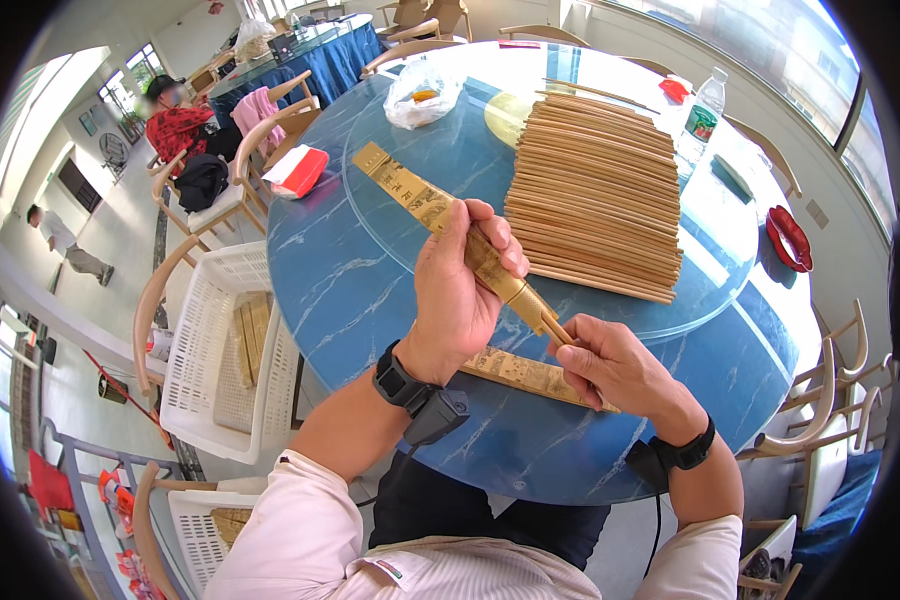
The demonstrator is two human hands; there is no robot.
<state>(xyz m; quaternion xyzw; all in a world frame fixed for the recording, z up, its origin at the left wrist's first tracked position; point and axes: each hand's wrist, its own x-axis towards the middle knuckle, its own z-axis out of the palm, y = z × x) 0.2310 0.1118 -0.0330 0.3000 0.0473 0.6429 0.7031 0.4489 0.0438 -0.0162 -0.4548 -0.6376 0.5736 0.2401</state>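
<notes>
Fingers of the right hand [620, 368] pinch the ends of the paired wooden chopsticks [553, 327] at the mouth of the long gold printed paper sleeve [450, 215], which the left hand [457, 285] grips closed. Keep pair and sleeve in line. Beneath lies a second gold sleeve [530, 375] on the blue marbled round surface [360, 270]; beyond, a row of bare wooden chopsticks [595, 195] on the glass turntable [440, 150]

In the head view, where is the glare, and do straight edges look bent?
Head view: daylight from the windows puts pale glare on the glass turntable beside the stack of chopsticks; the fisheye bends the window frames and the blue table's rim; the corners are black; both hands, left and right, look sharp.
</notes>
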